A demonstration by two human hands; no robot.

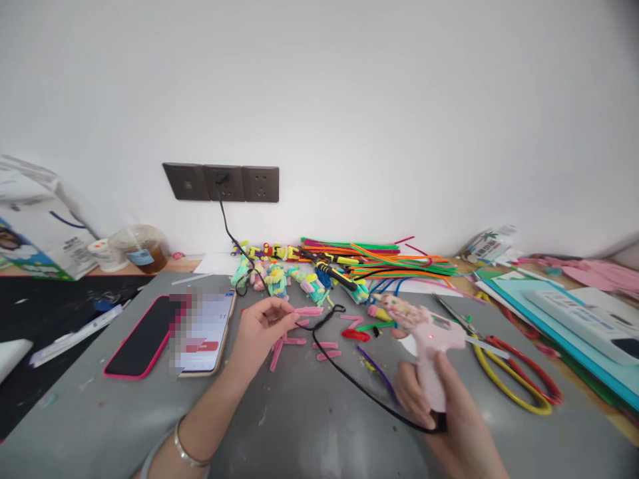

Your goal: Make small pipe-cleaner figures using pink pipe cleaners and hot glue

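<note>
My left hand (267, 329) pinches one end of a pink pipe cleaner piece (308, 311) between thumb and fingertips. In my right hand (444, 412) is a pale pink hot glue gun (432, 346), held by its grip with the nozzle end pointing left and away from me. A glue stick (464, 339) sticks out of its back. The gun's black cord (359, 386) loops across the mat toward the wall. Several bent pink pipe cleaner pieces (327, 354) lie between my hands. A red folded piece (355, 334) and a purple strip (378, 374) lie closer to the gun.
Colourful pipe cleaner bundles (399, 259) and small twisted figures (277, 279) line the wall. Large scissors (519, 372) with red and yellow handles lie at right, beside stacked folders (564, 339). Two phones (144, 336) rest at left. Behind them stands a drink cup (147, 256); a plug sits in the wall socket (224, 183).
</note>
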